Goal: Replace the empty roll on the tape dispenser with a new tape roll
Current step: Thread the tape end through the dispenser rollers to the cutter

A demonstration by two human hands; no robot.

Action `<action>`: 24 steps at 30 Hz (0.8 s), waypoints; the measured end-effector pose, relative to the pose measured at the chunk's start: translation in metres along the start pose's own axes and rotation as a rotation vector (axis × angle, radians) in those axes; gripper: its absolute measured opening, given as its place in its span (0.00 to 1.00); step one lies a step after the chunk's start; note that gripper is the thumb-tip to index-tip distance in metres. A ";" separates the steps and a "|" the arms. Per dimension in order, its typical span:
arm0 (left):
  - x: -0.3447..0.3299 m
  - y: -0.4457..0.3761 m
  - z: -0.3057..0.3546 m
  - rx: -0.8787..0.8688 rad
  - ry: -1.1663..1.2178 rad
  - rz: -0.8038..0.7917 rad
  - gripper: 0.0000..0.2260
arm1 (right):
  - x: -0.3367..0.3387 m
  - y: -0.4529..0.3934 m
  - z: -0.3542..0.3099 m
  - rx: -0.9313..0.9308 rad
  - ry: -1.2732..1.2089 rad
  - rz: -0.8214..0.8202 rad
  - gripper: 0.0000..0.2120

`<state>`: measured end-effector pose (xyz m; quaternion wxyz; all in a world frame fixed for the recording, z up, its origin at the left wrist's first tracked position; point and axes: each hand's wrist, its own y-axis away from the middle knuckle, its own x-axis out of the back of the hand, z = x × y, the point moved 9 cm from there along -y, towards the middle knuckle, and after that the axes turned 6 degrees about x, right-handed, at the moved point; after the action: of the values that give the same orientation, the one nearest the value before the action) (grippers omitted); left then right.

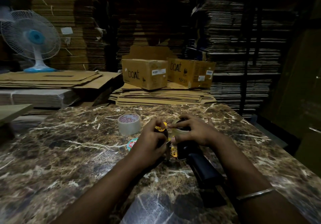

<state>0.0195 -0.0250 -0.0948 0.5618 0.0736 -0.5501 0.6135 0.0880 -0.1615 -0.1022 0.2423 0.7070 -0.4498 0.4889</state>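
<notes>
A black and yellow tape dispenser (196, 159) lies on the marble table (69, 154), its black handle pointing toward me. My left hand (152, 138) grips its yellow front part by the metal blade. My right hand (192, 130) is closed over a clear tape roll (178, 132) seated on the dispenser's hub, thumb and forefinger pinching at the roll's left edge. A second roll of clear tape (129, 124) with a red-printed core stands on the table to the left of my hands. A round red and green label (132, 143) peeks out beside my left wrist.
Two open "boat" cardboard boxes (145, 72) sit on stacked flat cartons beyond the table's far edge. A white and blue table fan (34, 39) stands at the left. Tall stacks of flattened cardboard fill the background. A cabinet (305, 102) is at the right.
</notes>
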 end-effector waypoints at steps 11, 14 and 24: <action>0.018 0.020 -0.021 0.159 0.092 -0.021 0.05 | 0.003 0.001 -0.014 0.089 0.000 0.017 0.31; 0.014 0.020 -0.028 0.214 0.114 -0.069 0.06 | 0.000 0.001 -0.025 0.135 -0.024 0.034 0.28; 0.015 0.021 -0.051 0.263 0.141 -0.140 0.04 | 0.011 -0.002 -0.065 0.323 -0.087 0.216 0.17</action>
<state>0.0251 0.0281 -0.1161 0.6258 0.1416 -0.4178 0.6433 0.0607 -0.1139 -0.0659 0.0524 0.7048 -0.4488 0.5468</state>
